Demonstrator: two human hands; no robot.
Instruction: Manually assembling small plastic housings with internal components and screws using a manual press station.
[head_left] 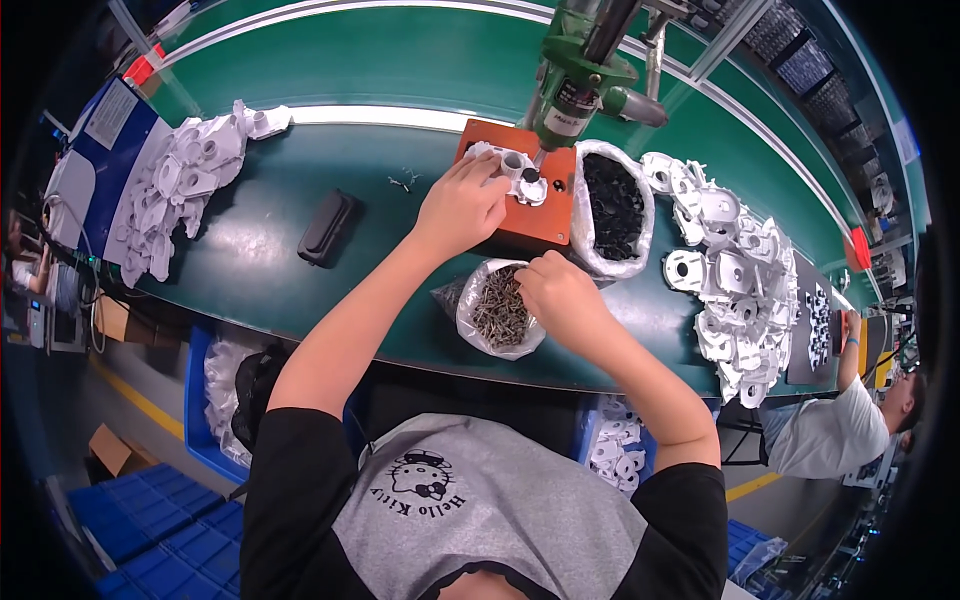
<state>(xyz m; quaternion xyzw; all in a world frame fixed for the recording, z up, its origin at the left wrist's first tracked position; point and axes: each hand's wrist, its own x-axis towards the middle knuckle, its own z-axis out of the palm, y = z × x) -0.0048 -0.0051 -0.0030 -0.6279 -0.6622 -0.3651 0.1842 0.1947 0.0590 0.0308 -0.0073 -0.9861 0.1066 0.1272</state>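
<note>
My left hand (462, 208) grips a white plastic part (512, 163) from its left side, keeping it on an orange block (552, 222). A small black piece (530, 175) sits in that part, just below the tip of a green screwdriving machine (572, 95). At the right rim of a clear bag of screws (498, 312), my right hand (560, 290) has its fingertips pinched together over the screws. Whatever is between those fingertips is too small to make out. Right of the block stands a white bag of black pieces (612, 205).
White plastic parts lie heaped at the right (740, 285) and at the far left (185, 185). A black case (330, 228) rests on the green table (250, 240). Blue crates (150, 510) stand below. A co-worker (840, 430) is at the far right.
</note>
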